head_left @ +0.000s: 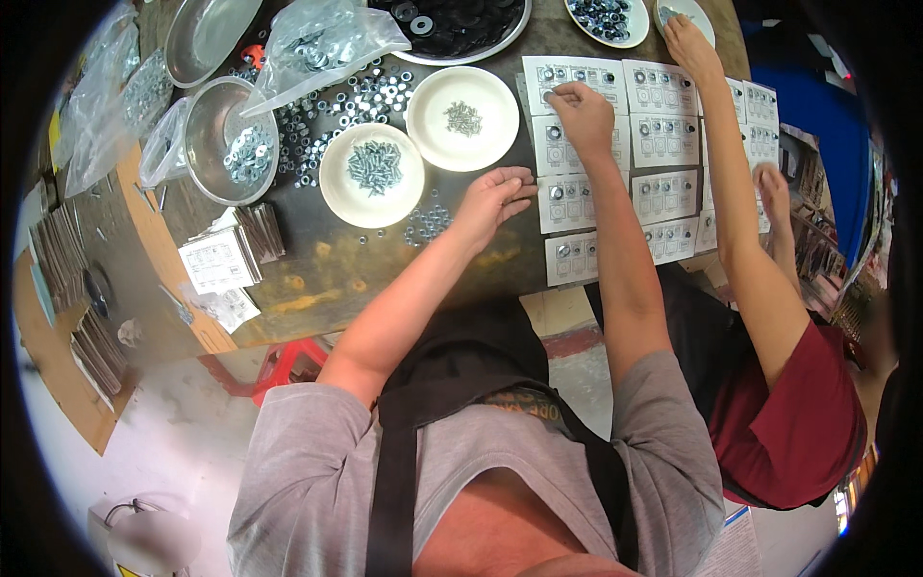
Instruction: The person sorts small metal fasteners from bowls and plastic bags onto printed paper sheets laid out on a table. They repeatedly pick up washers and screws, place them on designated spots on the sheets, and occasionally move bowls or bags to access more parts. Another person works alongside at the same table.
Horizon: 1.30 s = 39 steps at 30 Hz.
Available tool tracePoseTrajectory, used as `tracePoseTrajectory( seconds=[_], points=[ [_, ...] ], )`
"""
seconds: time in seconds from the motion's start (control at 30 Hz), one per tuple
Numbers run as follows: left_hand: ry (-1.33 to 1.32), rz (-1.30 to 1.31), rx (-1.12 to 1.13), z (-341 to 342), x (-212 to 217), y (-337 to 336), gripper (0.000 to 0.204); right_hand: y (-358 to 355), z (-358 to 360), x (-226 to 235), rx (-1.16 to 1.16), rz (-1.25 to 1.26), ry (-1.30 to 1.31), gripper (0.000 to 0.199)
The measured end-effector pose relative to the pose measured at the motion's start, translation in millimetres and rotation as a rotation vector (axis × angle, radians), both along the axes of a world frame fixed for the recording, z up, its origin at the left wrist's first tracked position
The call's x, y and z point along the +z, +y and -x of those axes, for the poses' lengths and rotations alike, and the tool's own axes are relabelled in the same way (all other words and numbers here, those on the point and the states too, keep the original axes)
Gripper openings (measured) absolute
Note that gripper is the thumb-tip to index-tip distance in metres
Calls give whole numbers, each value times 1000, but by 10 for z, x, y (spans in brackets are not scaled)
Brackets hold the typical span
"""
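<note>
My right hand [583, 117] is over the top-left printed card [577, 72], thumb and fingers pinched together; whatever is between the fingertips is too small to make out. Small dark nuts sit on several cards of this grid. My left hand [495, 205] hovers left of the cards with its fingers curled together, and I cannot see what they hold. Beside it are a white plate of small screws [373, 181] and another white plate with a little heap of small pins or screws [463, 118]. Loose small nuts [428, 225] lie on the table below the plates.
A co-worker in a maroon sleeve [788, 413] reaches across at right, one hand [690, 46] at a white bowl. Metal bowls [231, 144], a plastic bag of hardware [327, 43], a tray of black washers [461, 29] and card stacks [219, 260] crowd the left and back.
</note>
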<state>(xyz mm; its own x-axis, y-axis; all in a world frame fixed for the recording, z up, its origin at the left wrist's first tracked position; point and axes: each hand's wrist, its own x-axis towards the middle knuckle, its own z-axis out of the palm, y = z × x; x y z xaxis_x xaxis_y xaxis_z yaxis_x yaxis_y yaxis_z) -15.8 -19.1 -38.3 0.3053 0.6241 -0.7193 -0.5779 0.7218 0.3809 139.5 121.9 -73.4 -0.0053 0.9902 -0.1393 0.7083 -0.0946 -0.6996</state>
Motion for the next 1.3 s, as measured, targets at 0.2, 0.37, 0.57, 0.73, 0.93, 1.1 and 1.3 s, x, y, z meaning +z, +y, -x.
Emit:
tracePoseTrajectory(
  seconds=[0.2, 0.37, 0.57, 0.73, 0.93, 1.1, 1.3],
  points=[
    [-50, 23, 66, 29, -29, -15, 35, 42, 32, 20, 52, -41, -148, 18],
    [-200, -67, 160, 4, -58, 46, 43, -225, 76, 365, 76, -46, -46, 18],
    [-355, -72, 70, -82, -56, 66, 51, -1215, 26, 800, 324, -170, -99, 17],
    [-392, -110, -31, -133, -34, 75, 52, -1369, -24, 815, 141, -15, -4, 22],
    [-399, -95, -25, -140, -13, 5, 47, -1521, -30, 809, 166, -217, 1, 12],
    [-316, -62, -4, -166, -53, -107, 37, -1539, -67, 711, -107, 17, 229, 8],
    [-14, -60, -45, -103, -168, -105, 31, -992, -184, 321, -194, 36, 114, 13]
  ],
)
